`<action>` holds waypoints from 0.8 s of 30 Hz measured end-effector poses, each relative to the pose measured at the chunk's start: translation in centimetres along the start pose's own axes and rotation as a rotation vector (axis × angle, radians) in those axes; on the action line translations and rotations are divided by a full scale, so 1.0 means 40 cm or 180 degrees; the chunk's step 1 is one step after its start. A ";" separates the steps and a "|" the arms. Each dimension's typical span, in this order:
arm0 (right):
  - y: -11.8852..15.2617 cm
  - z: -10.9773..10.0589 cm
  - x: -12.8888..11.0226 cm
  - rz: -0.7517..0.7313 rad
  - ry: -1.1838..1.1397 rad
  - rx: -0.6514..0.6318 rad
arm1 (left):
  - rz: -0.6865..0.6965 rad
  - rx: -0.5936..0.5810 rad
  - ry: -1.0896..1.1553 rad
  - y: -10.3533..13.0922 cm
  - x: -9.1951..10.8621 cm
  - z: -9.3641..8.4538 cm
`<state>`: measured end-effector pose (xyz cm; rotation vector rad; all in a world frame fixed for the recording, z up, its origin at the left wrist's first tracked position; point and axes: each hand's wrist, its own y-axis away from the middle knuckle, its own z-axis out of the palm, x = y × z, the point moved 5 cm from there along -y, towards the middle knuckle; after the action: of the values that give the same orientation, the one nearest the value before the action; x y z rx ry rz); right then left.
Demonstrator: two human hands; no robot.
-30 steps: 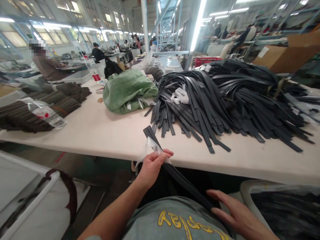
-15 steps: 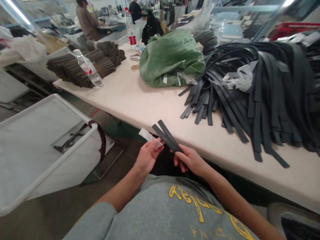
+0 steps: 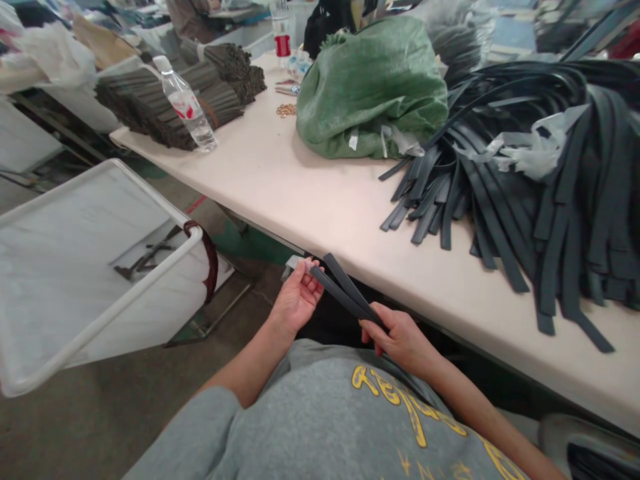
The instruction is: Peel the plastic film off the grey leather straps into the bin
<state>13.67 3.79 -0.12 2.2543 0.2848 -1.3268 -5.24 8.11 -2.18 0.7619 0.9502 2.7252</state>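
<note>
Near the table's front edge, my right hand (image 3: 399,335) is closed around the lower end of two dark flat straps (image 3: 346,291), whose free ends spread slightly apart and point up to the left. My left hand (image 3: 295,300) pinches a small whitish piece of thin plastic (image 3: 291,264) between thumb and fingers. Its fingertips are close to the free strap ends; whether they touch is hard to tell. A large heap of similar dark straps (image 3: 520,247) lies on the table to the right.
On the pale table (image 3: 270,180) stand a green sack (image 3: 370,93), a leaning water bottle (image 3: 187,107), bundled dark strips (image 3: 145,107) and small gold-coloured pieces (image 3: 287,110). A white bin (image 3: 107,340) is at left. Crumpled plastic (image 3: 540,147) rests on the strap heap.
My right hand has moved slightly right and down with the straps. The plastic piece in my left hand now shows shorter and crumpled. The view has shifted, too.
</note>
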 end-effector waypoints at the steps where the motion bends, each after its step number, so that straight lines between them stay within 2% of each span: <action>1: -0.002 0.002 0.004 0.0016 0.0023 -0.0009 | -0.0021 0.0013 -0.0003 0.001 -0.002 0.002; 18: -0.009 0.009 0.024 0.0138 0.0024 -0.0018 | -0.0002 0.0075 -0.0033 -0.003 -0.020 -0.014; 24: -0.017 0.049 0.063 0.0453 -0.0267 -0.0003 | -0.0023 0.0327 -0.0665 0.001 -0.069 -0.071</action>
<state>13.17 3.15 -3.29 2.1679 0.0938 -1.3414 -4.33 5.73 -5.19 1.0356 1.0478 2.5434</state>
